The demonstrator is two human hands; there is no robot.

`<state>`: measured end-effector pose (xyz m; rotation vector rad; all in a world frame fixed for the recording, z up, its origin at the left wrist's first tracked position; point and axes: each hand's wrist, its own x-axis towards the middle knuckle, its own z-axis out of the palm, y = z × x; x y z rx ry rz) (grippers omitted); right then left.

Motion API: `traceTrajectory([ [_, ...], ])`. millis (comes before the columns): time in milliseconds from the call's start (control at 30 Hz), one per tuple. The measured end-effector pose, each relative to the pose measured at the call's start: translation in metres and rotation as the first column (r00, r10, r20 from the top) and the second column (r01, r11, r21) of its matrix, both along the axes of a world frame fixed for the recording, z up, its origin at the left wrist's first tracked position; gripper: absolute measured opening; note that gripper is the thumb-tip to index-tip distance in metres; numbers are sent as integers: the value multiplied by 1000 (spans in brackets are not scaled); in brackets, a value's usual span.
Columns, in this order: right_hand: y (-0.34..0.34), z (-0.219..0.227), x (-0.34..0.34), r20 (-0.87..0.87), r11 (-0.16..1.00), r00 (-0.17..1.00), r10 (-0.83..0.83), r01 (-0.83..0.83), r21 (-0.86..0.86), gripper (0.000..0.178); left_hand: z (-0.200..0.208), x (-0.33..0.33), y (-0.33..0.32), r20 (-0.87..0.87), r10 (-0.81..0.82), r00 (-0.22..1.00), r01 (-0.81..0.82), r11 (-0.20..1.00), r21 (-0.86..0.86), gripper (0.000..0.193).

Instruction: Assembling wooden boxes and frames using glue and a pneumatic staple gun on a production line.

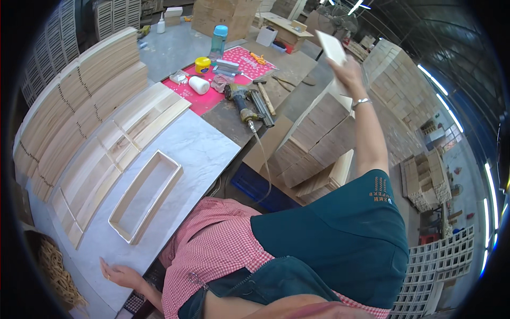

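Note:
Raised at the upper right, my right hand (348,75) grips a thin pale wooden board (331,47), above stacks of wooden pieces (319,130). My left hand (121,275) is low on the left, by the near edge of the marbled work surface (199,141). Its fingers are stretched out and nothing is in them. Just beyond that hand lies a rectangular wooden frame (175,173), with the surface showing through its middle. Flat wooden panels (106,165) are lined up beside the frame on its left.
Tall board stacks (79,90) line the left side. Across the bench lie a nail gun (241,103) with an air hose (264,154), a hammer (264,97), a yellow jar (202,65) and a blue-capped bottle (218,42). A blue crate (255,186) sits below the bench.

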<state>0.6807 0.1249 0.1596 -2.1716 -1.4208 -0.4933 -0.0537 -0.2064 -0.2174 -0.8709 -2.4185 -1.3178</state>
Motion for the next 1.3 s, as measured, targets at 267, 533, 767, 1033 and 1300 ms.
traceTrajectory([
  [267, 29, -102, -299, -103, 103, 125, 987, -975, -195, 84, 4, 34, -1, 189, -171, 967, 156, 984, 90, 32],
  [533, -19, -193, -459, -150, -500, -477, 866, -825, -264, 86, 55, 93, -5, 92, -194, 977, 196, 981, -14, 34],
  [767, -23, -221, -484, -165, -529, -502, 849, -796, -295, 87, 63, 97, 14, 15, -198, 980, 198, 980, -1, 27],
  [1033, -25, -240, -478, -104, -476, -472, 875, -804, -357, 88, 66, 95, 21, -187, -184, 965, 167, 981, -101, 23],
  [1300, -30, -247, -478, -10, -470, -495, 869, -819, -329, 80, 74, 93, 22, -160, -222, 962, 189, 963, -194, 23],
])
